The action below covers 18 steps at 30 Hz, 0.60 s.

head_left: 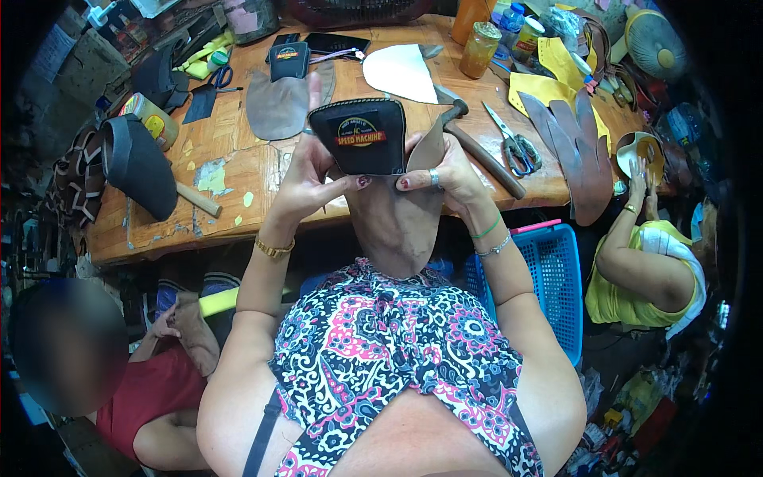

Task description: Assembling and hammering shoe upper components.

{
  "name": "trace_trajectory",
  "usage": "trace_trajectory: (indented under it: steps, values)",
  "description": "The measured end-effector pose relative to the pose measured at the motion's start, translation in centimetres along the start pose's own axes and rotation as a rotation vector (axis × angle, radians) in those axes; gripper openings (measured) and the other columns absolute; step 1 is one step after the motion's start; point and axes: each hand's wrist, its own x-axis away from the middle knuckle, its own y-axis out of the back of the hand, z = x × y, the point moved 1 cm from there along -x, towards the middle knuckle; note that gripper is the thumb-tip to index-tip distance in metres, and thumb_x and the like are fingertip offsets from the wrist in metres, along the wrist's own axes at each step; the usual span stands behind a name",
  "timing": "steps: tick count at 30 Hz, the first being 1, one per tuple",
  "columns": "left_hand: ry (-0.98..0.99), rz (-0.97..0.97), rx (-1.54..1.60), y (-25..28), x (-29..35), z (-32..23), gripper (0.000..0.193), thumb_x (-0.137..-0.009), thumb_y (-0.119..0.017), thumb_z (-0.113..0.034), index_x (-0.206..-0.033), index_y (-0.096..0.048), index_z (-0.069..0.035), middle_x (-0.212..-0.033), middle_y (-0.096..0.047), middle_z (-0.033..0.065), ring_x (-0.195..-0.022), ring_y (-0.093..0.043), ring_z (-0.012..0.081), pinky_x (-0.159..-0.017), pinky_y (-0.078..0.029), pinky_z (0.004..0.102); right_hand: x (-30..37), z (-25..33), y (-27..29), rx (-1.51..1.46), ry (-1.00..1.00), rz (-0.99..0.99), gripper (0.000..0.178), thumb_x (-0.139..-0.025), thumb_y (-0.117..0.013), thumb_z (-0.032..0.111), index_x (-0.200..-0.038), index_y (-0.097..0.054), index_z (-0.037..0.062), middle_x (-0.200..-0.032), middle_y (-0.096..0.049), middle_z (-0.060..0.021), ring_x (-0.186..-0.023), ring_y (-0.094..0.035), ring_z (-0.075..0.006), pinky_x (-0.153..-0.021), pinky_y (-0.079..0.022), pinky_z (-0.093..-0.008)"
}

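Held up in front of me is a brown leather piece (395,226) with a black padded panel (358,151) at its top, which bears a printed label. My left hand (311,176) grips its left edge, thumb on the near side and fingers behind. On the right edge, my right hand (449,176) pinches the leather the same way, beside a flap that curls up. The brown part hangs down past the table edge towards my lap. A similar brown leather piece (274,107) with a black panel (288,62) lies on the table beyond my left hand.
A hammer (489,159) and scissors (520,151) lie right of my hands on the wooden table (238,179). Brown leather cutouts (584,151) and jars (480,52) are farther right. A blue basket (560,294) stands below. One person (167,381) sits left, another (644,266) right.
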Motion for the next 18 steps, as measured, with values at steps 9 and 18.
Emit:
trace_trajectory:
  steps: [9, 18]
  values:
    - [0.075, 0.121, 0.069, 1.2, -0.7, 0.4, 0.103, -0.076, -0.085, 0.004, -0.158, -0.023, -0.002, -0.129, -0.065, 0.0093, -0.107, -0.066, 0.0118, -0.093, -0.054, 0.0279, -0.1, -0.8, -1.3, -0.065, 0.109, -0.067, 0.059, -0.061, -0.091, -0.009, -0.114, -0.065, 0.0021, -0.097, -0.072, -0.0037, -0.093, -0.068, -0.0127, -0.084, -0.057, -0.0302]
    - [0.345, 0.133, -0.101, 2.6, 0.0, 1.4, 0.026, -0.078, -0.086, -0.002, -0.102, -0.075, 0.001, -0.094, -0.075, 0.0022, -0.085, -0.066, 0.0061, -0.078, -0.053, 0.0226, 0.2, -1.6, 0.0, -0.005, 0.138, -0.152, 0.056, -0.063, -0.086, -0.014, -0.112, -0.063, 0.0021, -0.102, -0.070, -0.0053, -0.096, -0.069, -0.0133, -0.084, -0.059, -0.0299]
